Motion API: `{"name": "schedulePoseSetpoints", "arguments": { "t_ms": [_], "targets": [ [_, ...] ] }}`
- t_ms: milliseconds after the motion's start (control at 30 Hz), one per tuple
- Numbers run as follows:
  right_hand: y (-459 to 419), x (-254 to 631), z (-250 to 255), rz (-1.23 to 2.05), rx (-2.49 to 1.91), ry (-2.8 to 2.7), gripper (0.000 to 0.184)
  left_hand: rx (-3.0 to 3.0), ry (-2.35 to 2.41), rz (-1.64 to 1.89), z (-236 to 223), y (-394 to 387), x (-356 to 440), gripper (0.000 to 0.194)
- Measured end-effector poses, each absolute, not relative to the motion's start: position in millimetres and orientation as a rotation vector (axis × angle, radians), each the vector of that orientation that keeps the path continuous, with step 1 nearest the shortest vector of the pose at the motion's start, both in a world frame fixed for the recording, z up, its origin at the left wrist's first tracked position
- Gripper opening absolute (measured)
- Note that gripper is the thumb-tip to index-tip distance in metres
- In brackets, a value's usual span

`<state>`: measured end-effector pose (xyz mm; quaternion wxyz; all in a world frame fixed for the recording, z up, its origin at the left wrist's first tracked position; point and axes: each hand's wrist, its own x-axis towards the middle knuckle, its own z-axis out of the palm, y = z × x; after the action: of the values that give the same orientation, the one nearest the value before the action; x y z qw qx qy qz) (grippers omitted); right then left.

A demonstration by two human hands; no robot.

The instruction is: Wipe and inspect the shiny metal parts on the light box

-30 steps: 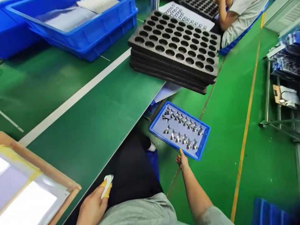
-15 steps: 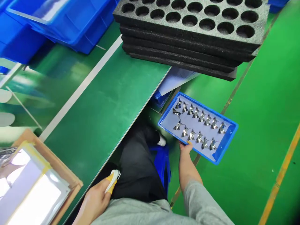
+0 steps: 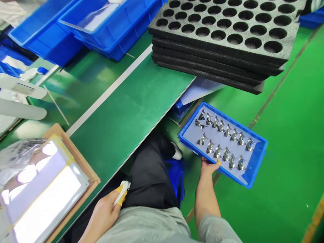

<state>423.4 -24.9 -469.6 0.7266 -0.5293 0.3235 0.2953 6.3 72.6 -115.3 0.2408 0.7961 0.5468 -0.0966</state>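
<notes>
Right hand (image 3: 210, 167) grips the near edge of the blue tray (image 3: 258, 153), out past the desk (image 3: 126, 114), two rows of shiny metal parts (image 3: 226, 153) lying on it! Left hand (image 3: 108, 207) pinches a folded white cloth (image 3: 122, 193), down beside the desk's edge.

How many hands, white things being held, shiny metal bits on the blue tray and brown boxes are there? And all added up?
Hands: 2, the left hand and the right hand
White thing in the left hand: 1
Shiny metal bits on the blue tray: 15
Brown box: 1
Total: 19
</notes>
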Motion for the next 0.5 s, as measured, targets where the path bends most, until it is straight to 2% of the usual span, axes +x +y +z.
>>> {"name": "schedulePoseSetpoints", "arguments": {
  "t_ms": [500],
  "targets": [
    [-105.8, 443.6, -418.7, 0.639, -1.237, 0.768, 0.019, 2.198, 1.448, -0.053, -112.0, 63.1, 3.3, 0.024]
  ]
}}
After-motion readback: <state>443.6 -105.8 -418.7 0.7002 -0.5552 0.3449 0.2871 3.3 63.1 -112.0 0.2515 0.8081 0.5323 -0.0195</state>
